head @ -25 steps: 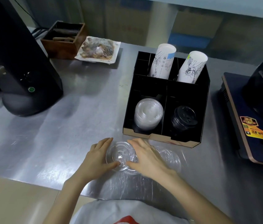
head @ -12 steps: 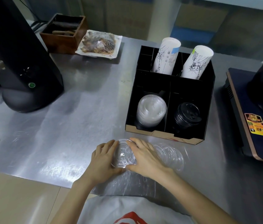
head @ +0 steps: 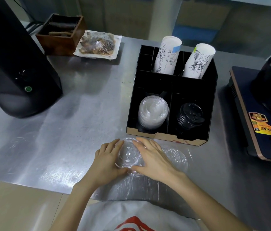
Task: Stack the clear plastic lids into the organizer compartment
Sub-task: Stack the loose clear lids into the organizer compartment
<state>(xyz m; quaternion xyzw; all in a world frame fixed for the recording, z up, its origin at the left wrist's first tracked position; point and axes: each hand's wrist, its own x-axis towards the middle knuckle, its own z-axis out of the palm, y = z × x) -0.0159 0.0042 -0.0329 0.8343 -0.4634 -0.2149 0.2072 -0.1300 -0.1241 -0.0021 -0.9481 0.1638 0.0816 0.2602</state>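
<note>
A small stack of clear plastic lids (head: 129, 155) sits on the steel counter just in front of the black organizer (head: 196, 88). My left hand (head: 107, 160) cups its left side and my right hand (head: 153, 160) cups its right side, so both hands grip it. More loose clear lids (head: 175, 156) lie flat to the right, partly under my right hand. In the organizer's front-left compartment leans a stack of clear lids (head: 153, 112). The front-right compartment holds black lids (head: 190, 115).
Two sleeves of paper cups (head: 167, 56) stand in the organizer's rear slots. A black machine (head: 17, 64) occupies the left, a wooden box (head: 59, 34) and a wrapped food tray (head: 98, 45) the back. A dark appliance (head: 264, 117) sits at the right edge.
Both hands have closed in around the lids and gathered them into a tighter, slightly raised stack. The camera has shifted a little.
</note>
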